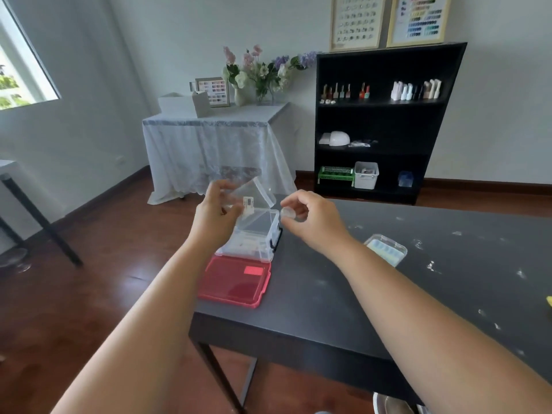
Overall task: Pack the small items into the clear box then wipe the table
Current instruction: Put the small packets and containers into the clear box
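Observation:
A clear box (254,243) with black latches stands at the left end of the dark table (343,294). Its clear lid (254,189) with a barcode sticker is raised, and my left hand (216,213) holds that lid up at its left side. My right hand (310,218) pinches a small clear round item (288,213) just above the box's right edge. Something pale lies in the bottom of the box, too blurred to name.
A flat red case (236,282) lies in front of the clear box. A small clear case with pale blue contents (386,249) sits to the right. White specks and smears dot the table's right part. Something yellow (549,300) shows at the right edge.

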The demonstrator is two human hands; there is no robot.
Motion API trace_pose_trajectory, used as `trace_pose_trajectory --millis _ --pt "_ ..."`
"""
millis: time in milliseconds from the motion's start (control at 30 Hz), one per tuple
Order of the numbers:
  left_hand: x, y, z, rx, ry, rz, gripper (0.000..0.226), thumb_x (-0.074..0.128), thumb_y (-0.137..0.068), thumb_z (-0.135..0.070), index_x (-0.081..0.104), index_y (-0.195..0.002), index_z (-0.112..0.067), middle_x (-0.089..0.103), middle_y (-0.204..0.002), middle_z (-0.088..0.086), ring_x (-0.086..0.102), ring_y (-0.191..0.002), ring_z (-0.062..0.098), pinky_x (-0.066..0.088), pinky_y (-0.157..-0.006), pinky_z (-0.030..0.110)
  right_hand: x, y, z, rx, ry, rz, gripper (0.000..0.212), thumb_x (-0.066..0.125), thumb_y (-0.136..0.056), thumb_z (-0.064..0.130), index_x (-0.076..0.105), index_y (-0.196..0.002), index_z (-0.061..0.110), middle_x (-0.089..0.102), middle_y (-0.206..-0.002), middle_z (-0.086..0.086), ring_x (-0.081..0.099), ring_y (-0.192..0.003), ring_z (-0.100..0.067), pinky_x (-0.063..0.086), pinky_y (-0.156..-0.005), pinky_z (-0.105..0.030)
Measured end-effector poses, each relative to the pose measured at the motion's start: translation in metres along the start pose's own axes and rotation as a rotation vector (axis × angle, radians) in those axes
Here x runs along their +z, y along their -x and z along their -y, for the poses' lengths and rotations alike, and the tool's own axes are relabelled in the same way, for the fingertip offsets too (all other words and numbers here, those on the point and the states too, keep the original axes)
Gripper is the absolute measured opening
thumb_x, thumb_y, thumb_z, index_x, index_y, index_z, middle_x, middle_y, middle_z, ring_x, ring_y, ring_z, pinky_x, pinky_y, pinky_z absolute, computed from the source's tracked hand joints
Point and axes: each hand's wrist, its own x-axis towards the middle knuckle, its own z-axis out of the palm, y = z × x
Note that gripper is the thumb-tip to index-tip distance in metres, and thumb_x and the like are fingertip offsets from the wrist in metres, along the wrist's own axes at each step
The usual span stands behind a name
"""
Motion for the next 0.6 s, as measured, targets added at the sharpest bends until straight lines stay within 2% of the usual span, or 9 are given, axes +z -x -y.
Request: trace_pose_trajectory --millis 100,200,300,367,433,500,600 --pt "-0.017 -0.019 0.02 -0.051 -0.071 0.074 0.028 0.071 -0.08 -0.016 0.056 -0.099 -0.031 0.069 -0.089 -0.003 0.061 -0.073 0.026 0.052 -0.065 0.036 0.02 -0.02 0.007 -0.033 0.004 0.023 0.018 0.071 -0.08 0.015 0.065 -0.096 0.022 0.063 -0.091 0.005 0.057 -0.08 -0.008 0.048 -0.074 -0.021" --pt "-0.018 -0.035 0.028 -0.023 -0.171 0.228 0.019 0.069 -0.083 -0.021 0.061 -0.098 -0.028 0.067 -0.09 0.007 0.057 -0.073 0.022 0.048 -0.068 0.036 0.037 -0.033 0.009 -0.045 0.037 0.059 0.02 0.068 -0.082 0.013 0.065 -0.099 0.022 0.063 -0.096 0.002 0.057 -0.085 -0.01 0.044 -0.075 -0.02" --pt "-0.011 -0.046 0.029 -0.028 -0.353 0.336 0.014 0.056 -0.09 -0.026 0.061 -0.102 -0.032 0.066 -0.088 -0.006 0.056 -0.082 0.019 0.042 -0.08 0.038 0.051 -0.041 0.007 0.019 0.032 0.154 0.026 0.063 -0.083 0.01 0.063 -0.106 0.023 0.063 -0.101 0.001 0.057 -0.096 -0.012 0.046 -0.08 -0.026" --pt "-0.005 -0.048 0.031 -0.041 -0.493 0.362 0.019 0.047 -0.093 -0.03 0.06 -0.103 -0.038 0.063 -0.086 -0.018 0.051 -0.094 0.016 0.031 -0.086 0.04 0.059 -0.044 0.004 0.09 0.081 0.212 0.029 0.064 -0.081 0.012 0.063 -0.105 0.028 0.062 -0.099 0.007 0.052 -0.105 -0.015 0.045 -0.086 -0.032" --pt "0.001 -0.047 0.034 -0.029 -0.597 0.39 0.023 0.044 -0.093 -0.034 0.06 -0.108 -0.041 0.061 -0.093 -0.016 0.041 -0.105 0.019 0.023 -0.086 0.039 0.065 -0.046 0.001 0.15 0.196 0.231 0.026 0.066 -0.078 0.02 0.063 -0.1 0.033 0.062 -0.094 0.013 0.044 -0.108 -0.016 0.034 -0.088 -0.034" --pt "0.006 -0.046 0.039 -0.007 -0.666 0.393 0.025 0.047 -0.092 -0.039 0.06 -0.112 -0.043 0.057 -0.103 -0.014 0.036 -0.11 0.023 0.024 -0.087 0.038 0.069 -0.047 -0.001 0.183 0.297 0.244 0.019 0.069 -0.077 0.028 0.062 -0.094 0.034 0.061 -0.09 0.014 0.041 -0.109 -0.017 0.025 -0.085 -0.034" --pt "0.012 -0.044 0.045 0.011 -0.722 0.374 0.026 0.053 -0.089 -0.042 0.062 -0.114 -0.043 0.05 -0.115 -0.009 0.035 -0.112 0.026 0.03 -0.094 0.041 0.072 -0.048 -0.002 0.199 0.406 0.261 0.012 0.07 -0.077 0.034 0.062 -0.086 0.033 0.061 -0.087 0.014 0.039 -0.11 -0.019 0.024 -0.084 -0.036"
